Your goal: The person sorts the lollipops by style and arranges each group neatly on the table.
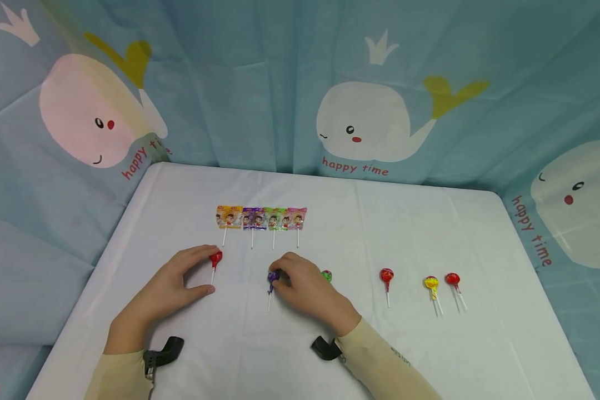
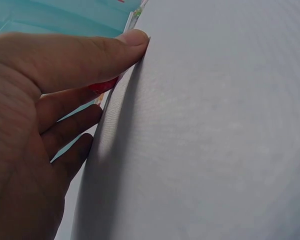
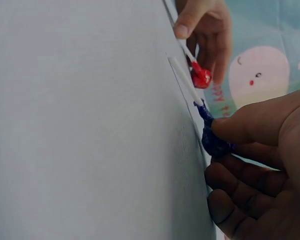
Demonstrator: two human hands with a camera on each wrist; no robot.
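My left hand [image 1: 172,283] rests on the white table with thumb and fingers spread apart. Its fingertips touch the round head of a red lollipop [image 1: 216,258], and the thumb tip lies by the end of the white stick. In the left wrist view, most of that lollipop is hidden behind the thumb. Between thumb and fingers, my right hand [image 1: 310,286] pinches a purple lollipop [image 3: 212,137] by its wrapped head. Its stick points toward me, low over the cloth. A green lollipop [image 1: 327,275] peeks out from behind the right hand, its stick covered.
Farther back, several flat-wrapped lollipops lie in a row: orange [image 1: 229,217], purple [image 1: 254,219], green [image 1: 277,219] and pink [image 1: 297,218]. To the right lie a red lollipop [image 1: 387,275], a yellow one [image 1: 431,283] and another red one [image 1: 452,279]. A blue curtain [image 1: 260,111] hangs behind.
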